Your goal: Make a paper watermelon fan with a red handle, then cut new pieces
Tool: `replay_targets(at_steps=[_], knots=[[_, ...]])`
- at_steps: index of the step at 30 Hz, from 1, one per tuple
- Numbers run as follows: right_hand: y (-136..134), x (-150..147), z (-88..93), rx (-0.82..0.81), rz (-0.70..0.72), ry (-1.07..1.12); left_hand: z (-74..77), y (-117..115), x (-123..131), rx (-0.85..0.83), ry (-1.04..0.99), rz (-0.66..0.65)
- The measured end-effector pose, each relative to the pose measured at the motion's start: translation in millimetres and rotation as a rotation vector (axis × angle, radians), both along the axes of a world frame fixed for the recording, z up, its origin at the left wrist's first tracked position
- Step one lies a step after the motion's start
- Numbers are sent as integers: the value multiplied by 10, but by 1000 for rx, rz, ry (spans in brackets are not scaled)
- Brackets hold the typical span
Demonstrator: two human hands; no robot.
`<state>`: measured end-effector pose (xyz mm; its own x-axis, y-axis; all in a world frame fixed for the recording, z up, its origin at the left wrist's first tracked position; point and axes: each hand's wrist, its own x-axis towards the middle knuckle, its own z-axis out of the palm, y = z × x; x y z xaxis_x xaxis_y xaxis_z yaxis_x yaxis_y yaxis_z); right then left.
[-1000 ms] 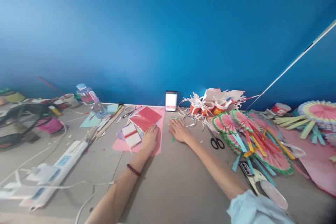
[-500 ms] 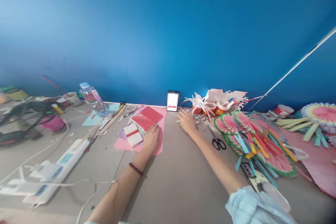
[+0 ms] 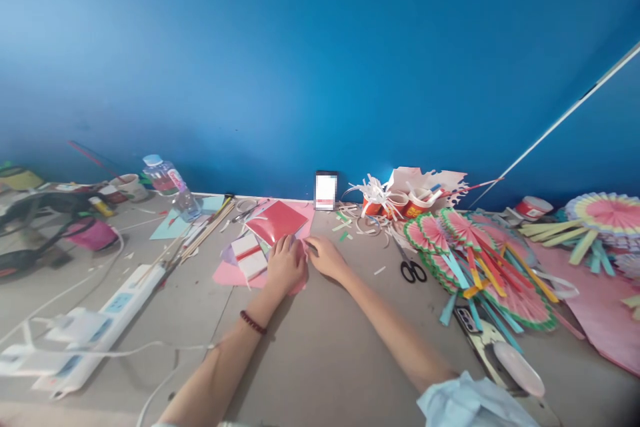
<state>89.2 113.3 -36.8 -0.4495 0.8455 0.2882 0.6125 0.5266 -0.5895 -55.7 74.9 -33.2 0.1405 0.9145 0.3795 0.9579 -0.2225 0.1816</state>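
Note:
My left hand (image 3: 286,263) lies flat, fingers spread, on a pink paper sheet (image 3: 231,275) on the grey table (image 3: 325,347). A red folded paper (image 3: 276,221) and a small white pad with a red stripe (image 3: 249,255) rest on that sheet just beyond my fingers. My right hand (image 3: 325,255) sits right beside the left one at the sheet's right edge, fingers curled toward the paper's border; what they pinch is too small to see. A phone (image 3: 325,190) stands against the blue wall behind them.
Black scissors (image 3: 412,269) lie to the right, next to a pile of pink and green paper fans (image 3: 475,260). Red cups with paper strips (image 3: 400,203) stand at the wall. A white power strip (image 3: 95,320), sticks (image 3: 205,235) and a water bottle (image 3: 167,183) are on the left.
My right hand has pulled back from the paper scraps near the cups and moved left to the pink sheet's edge, beside my left hand. The left hand stayed on the sheet.

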Motion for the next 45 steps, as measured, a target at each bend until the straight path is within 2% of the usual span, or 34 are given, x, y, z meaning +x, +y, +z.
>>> replay_targets(at_steps=[4,8,20,28,33,37,41,45], knots=[[-50,18,-84,26,-34,77,-24,20,-21,-16,27,8],[-68,20,-114,43,-24,44,-16,30,-31,-26,63,3],[-147,-46,-15,71,9,-253,-11,14,-20,-55,162,37],[-92,-125,20,7,40,-294,-6,16,-22,-4,152,125],[-4,-190,40,-111,33,-199,41,32,-79,-4,148,128],[63,-244,20,-192,-50,-31,41,36,-92,-13,153,108],[62,-288,-32,-160,-141,60,9,44,-93,-15,137,91],[47,-297,-95,-118,-163,150,-11,66,-115,-27,112,101]])
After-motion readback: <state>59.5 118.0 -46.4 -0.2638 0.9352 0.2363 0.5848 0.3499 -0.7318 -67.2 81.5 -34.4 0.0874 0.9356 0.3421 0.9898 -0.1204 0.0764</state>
